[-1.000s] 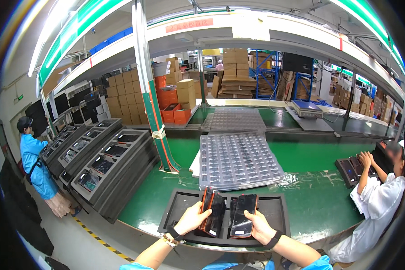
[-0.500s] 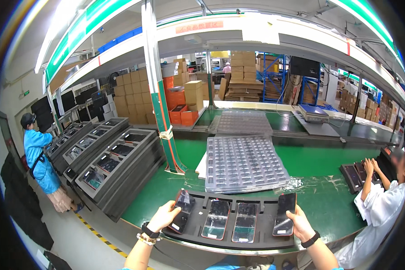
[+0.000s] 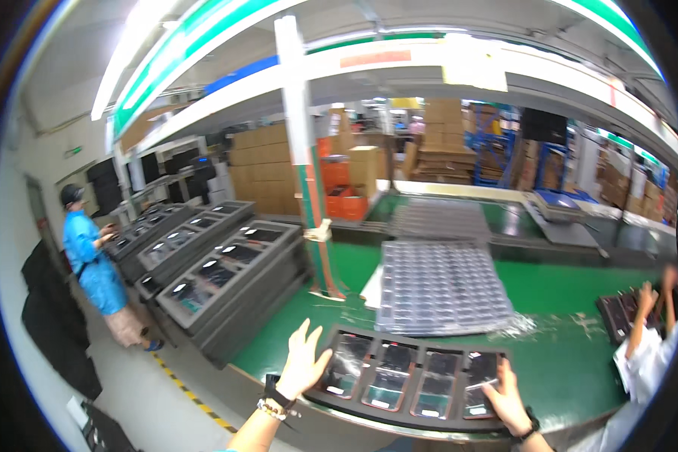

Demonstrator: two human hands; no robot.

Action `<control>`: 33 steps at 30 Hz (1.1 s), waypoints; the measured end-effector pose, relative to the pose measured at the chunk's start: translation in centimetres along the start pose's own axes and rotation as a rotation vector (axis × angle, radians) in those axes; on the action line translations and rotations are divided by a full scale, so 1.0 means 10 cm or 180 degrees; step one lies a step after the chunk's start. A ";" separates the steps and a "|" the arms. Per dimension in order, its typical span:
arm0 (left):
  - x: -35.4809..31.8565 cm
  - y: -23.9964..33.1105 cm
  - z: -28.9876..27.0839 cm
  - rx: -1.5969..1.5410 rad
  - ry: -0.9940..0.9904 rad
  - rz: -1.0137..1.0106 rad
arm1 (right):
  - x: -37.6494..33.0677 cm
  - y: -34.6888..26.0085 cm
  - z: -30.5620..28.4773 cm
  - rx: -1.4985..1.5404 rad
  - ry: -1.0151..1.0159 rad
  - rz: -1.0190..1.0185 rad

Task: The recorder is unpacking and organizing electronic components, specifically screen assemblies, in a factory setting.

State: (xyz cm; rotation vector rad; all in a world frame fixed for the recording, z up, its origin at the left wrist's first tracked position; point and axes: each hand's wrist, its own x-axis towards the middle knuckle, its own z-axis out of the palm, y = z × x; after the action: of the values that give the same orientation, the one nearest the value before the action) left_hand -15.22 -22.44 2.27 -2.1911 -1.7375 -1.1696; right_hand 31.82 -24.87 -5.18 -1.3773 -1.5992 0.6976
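Note:
A black foam tray lies at the near edge of the green bench, with several dark glossy phones set in its slots. My left hand is spread open at the tray's left end, fingers apart, just above or touching the tray edge. My right hand rests on the rightmost phone in the tray, fingers laid over it.
A stack of clear plastic blister trays lies beyond the black tray. Stacked black trays of phones stand to the left. A person in blue stands at far left; another person's hands work at the right. A white-green post rises mid-bench.
Both hands moved apart from the tray's middle to its ends. The two phones held earlier now lie in the tray. The view has swung closer and leftward.

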 end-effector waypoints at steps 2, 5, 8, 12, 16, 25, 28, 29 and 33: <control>0.20 -0.26 -0.39 0.0120 0.0638 -0.0306 | -0.19 -0.42 -0.23 -0.0017 -0.0065 -0.0264; 0.45 -0.77 -1.05 0.1020 0.1936 -0.0560 | -0.41 -0.91 -0.45 -0.0347 0.0245 -0.0476; 0.48 -1.15 -1.55 0.2431 0.1656 -0.0601 | -0.49 -0.71 -0.46 -0.0185 0.0224 -0.0262; 0.30 -1.41 -1.43 0.2574 0.0773 -0.0863 | -0.41 -0.45 -0.28 -0.0202 0.0328 -0.0244; 0.28 -1.04 -1.41 0.2828 0.0710 -0.0963 | -0.38 -0.52 -0.18 -0.0201 0.0463 -0.0358; -0.42 -1.55 -2.03 0.2231 0.0380 -0.0412 | -0.52 -0.70 -0.35 0.0286 0.0649 -0.0173; -0.49 -1.71 -2.08 0.1924 0.0505 -0.0192 | -0.52 -0.62 -0.35 -0.0184 0.0669 -0.0449; -0.44 -1.58 -2.10 0.1449 0.0244 -0.0649 | -0.50 -0.59 -0.30 -0.0084 0.0679 -0.0521; -0.27 -0.53 -1.96 0.2568 0.1337 0.0356 | -0.53 -0.28 -0.25 -0.1107 0.0760 -0.0654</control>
State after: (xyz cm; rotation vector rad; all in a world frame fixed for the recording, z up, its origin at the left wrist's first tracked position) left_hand -29.61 -32.96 12.32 -1.4196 -1.5043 -0.6525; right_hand 32.66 -30.97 -3.06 -1.4506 -1.6879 0.1282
